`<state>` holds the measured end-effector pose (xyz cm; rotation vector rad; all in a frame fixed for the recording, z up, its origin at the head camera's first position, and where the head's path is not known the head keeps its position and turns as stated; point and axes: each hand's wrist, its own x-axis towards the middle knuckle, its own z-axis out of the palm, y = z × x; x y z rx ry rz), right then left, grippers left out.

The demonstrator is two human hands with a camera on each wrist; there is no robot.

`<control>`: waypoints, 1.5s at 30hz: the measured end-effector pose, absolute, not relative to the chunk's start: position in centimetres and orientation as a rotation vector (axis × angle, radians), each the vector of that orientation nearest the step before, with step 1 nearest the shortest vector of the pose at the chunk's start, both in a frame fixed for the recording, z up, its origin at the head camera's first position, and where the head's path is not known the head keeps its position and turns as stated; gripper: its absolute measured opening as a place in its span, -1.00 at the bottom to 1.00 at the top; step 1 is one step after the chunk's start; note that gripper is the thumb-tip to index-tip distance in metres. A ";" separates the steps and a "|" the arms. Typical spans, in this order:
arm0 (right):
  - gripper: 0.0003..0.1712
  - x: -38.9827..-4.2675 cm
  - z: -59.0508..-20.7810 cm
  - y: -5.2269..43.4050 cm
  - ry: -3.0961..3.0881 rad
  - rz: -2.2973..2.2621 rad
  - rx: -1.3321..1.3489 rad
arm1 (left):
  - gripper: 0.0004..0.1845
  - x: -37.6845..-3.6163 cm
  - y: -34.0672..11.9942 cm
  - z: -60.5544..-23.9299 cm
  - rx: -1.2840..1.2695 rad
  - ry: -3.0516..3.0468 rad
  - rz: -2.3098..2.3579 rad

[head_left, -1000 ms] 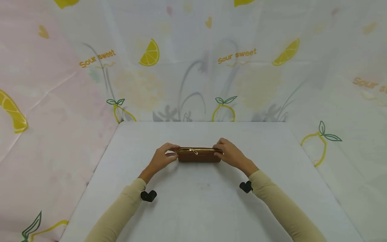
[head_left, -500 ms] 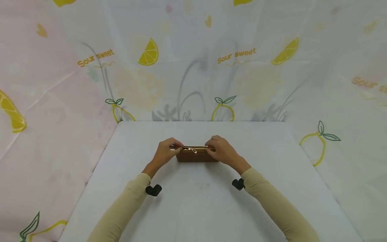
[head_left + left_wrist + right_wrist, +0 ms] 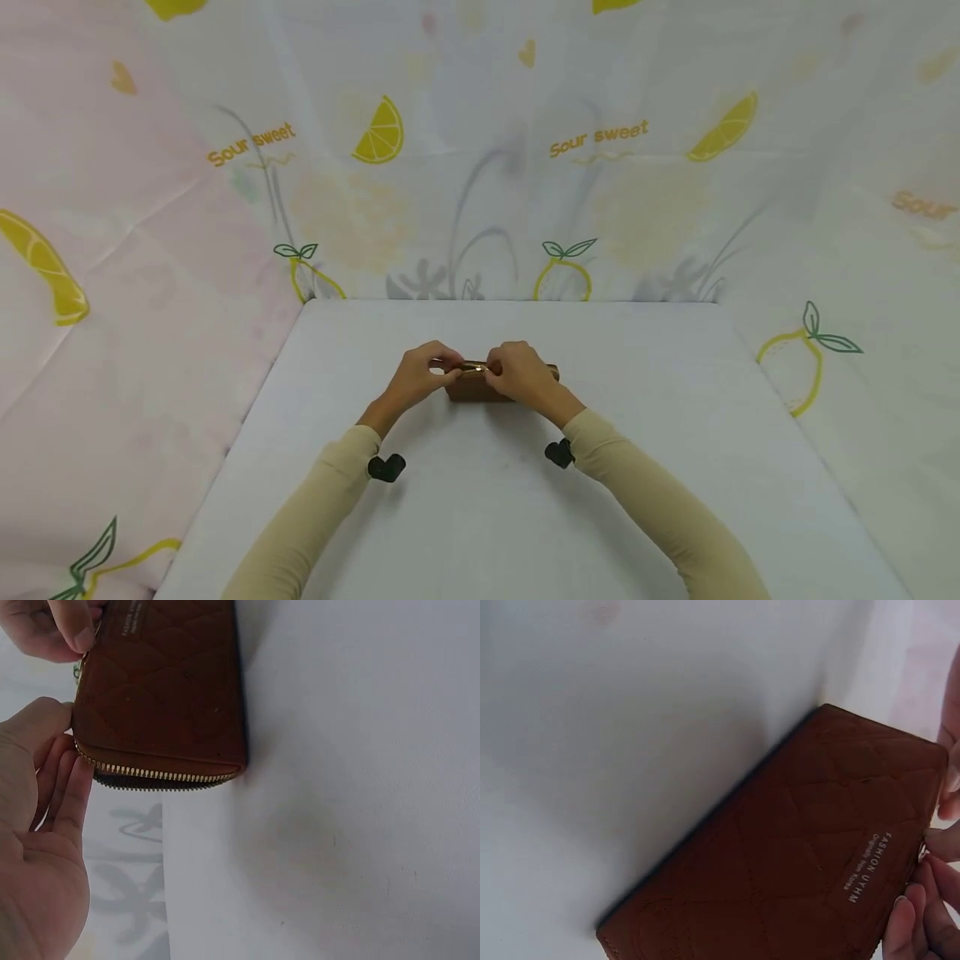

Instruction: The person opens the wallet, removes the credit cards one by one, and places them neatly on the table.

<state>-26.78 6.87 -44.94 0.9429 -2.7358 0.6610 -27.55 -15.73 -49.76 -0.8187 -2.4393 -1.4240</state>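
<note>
A brown quilted zip wallet (image 3: 476,391) stands on its long edge on the white table, its zip along the top. My left hand (image 3: 416,374) pinches the wallet's top edge near its left corner. At that end, in the left wrist view, the zipper teeth (image 3: 165,775) are parted in two rows. My right hand (image 3: 525,377) pinches at the zip near the middle of the top edge, where the pull sits; its fingertips mostly hide the pull. White lettering (image 3: 870,868) shows on the wallet's face in the right wrist view.
The white table (image 3: 480,517) extends around the wallet. Fabric walls printed with lemons (image 3: 562,279) rise at the back and both sides. A small black device (image 3: 387,468) is at the left wrist, another black device (image 3: 559,453) at the right.
My right hand has moved left along the wallet's top, from its right corner to the zip pull. My left hand has shifted from the wallet's left end onto its top edge.
</note>
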 end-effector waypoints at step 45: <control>-0.95 -28.0 -43.5 14.6 -2.997 1.283 0.506 | -0.64 -26.4 -15.7 -47.0 -1.023 -2.422 -1.391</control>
